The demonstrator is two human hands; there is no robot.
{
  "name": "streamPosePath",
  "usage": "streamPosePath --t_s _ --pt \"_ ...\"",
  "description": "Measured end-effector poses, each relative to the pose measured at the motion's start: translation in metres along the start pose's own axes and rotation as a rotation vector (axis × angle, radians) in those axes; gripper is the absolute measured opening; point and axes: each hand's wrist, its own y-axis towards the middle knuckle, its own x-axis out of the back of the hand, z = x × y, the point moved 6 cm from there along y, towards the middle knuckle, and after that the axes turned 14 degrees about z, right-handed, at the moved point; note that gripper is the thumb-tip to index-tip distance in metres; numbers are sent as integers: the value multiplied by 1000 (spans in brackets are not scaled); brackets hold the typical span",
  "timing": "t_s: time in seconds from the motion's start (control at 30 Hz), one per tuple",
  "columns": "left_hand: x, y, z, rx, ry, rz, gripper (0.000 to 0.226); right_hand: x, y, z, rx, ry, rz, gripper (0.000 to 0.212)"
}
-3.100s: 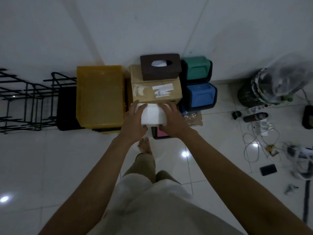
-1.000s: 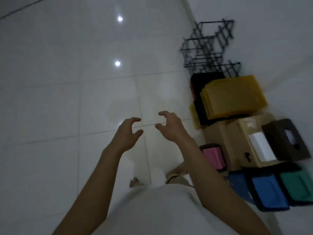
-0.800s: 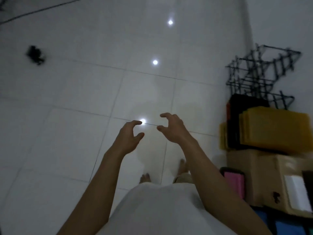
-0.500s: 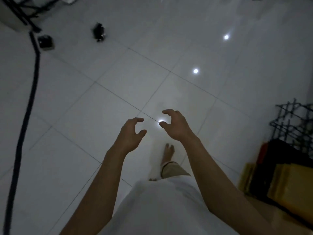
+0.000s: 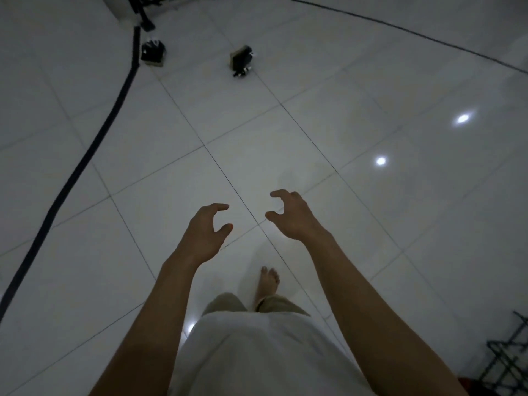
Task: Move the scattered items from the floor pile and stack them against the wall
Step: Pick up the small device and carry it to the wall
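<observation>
My left hand (image 5: pixel 207 230) and my right hand (image 5: pixel 291 214) are held out in front of me above the white tiled floor, side by side, fingers loosely curled, holding nothing. Two small dark items lie on the floor far ahead: a black boxy gadget (image 5: pixel 241 60) and a dark item on a pale base (image 5: pixel 153 52) to its left. The stack against the wall is out of view, except for a corner of the black wire rack (image 5: pixel 508 358) at the lower right edge.
A thick black cable (image 5: pixel 85 158) runs across the floor from the upper left down to the left edge. A thin dark cord (image 5: pixel 400 30) crosses the top right. My bare foot (image 5: pixel 268 284) stands on the tiles below my hands.
I have turned left, away from the wall stack, which has slid out of view. The two small dark items and the cable have come closer. My empty hands keep their pose.
</observation>
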Motion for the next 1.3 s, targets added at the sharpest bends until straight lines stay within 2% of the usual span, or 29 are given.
streamPosePath --t_s 0.17,0.37,0.6,0.8,1.03,1.3 --pt "34 56 -17 50 -78 -65 44 52 75 41 65 -62 30 55" --pt "89 142 -19 68 -118 -64 42 97 162 82 77 -94 91 56" --pt "210 302 -58 9 -43 20 45 184 281 148 7 -83 35 55" --pt "297 404 -95 -10 34 54 46 247 361 202 32 -15 -25 55" --pt "341 509 -112 21 47 86 45 312 475 223 52 21 1 55" --pt "382 686 -129 157 -14 124 45 414 658 240 37 -6 97 57"
